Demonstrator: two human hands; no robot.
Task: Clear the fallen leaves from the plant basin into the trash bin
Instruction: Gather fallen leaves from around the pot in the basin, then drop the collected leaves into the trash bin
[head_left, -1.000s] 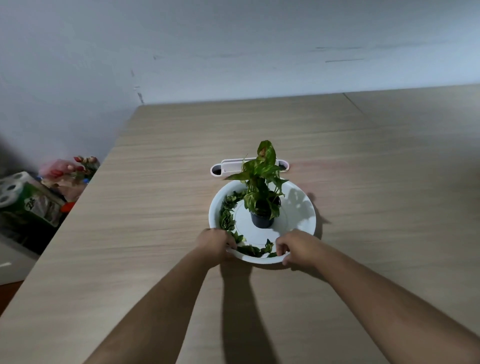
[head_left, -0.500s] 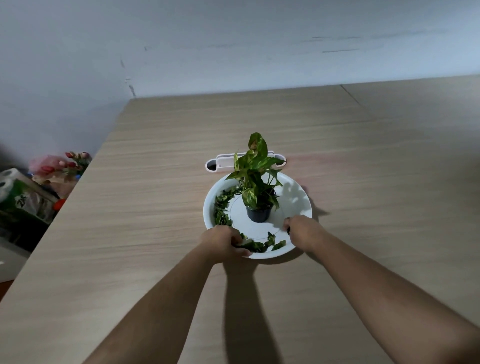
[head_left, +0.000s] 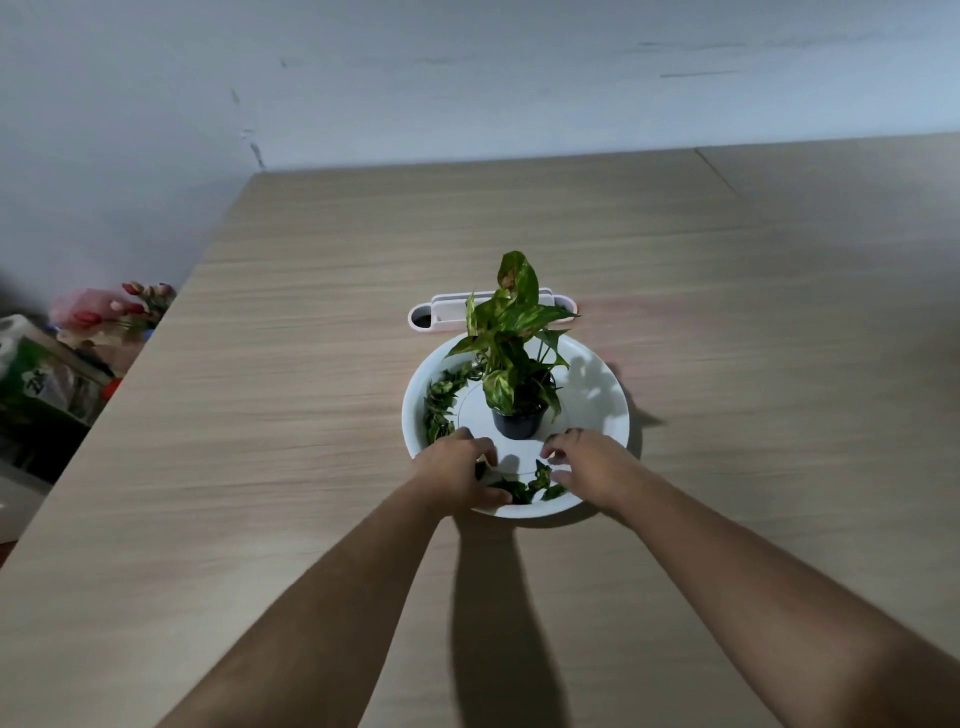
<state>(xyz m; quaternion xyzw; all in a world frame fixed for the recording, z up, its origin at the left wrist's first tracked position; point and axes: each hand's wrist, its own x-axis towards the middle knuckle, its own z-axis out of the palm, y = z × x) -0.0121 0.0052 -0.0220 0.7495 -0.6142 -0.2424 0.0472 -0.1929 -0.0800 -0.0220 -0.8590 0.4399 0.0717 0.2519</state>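
While both hands (head_left: 524, 470) crowd the basin (head_left: 608, 415), potted plant (head_left: 514, 364) perhaps blocks its far leaves (head_left: 439, 402).

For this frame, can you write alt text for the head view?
Two bare hands, left hand and right hand, reach into a round white basin holding a small black-potted plant and loose green leaves on a wooden table.

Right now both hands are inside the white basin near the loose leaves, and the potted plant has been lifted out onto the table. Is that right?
Not quite. The head view shows the potted plant standing in the middle of the white basin, not out on the table. The rest holds: the left hand and right hand are inside it near the loose leaves.
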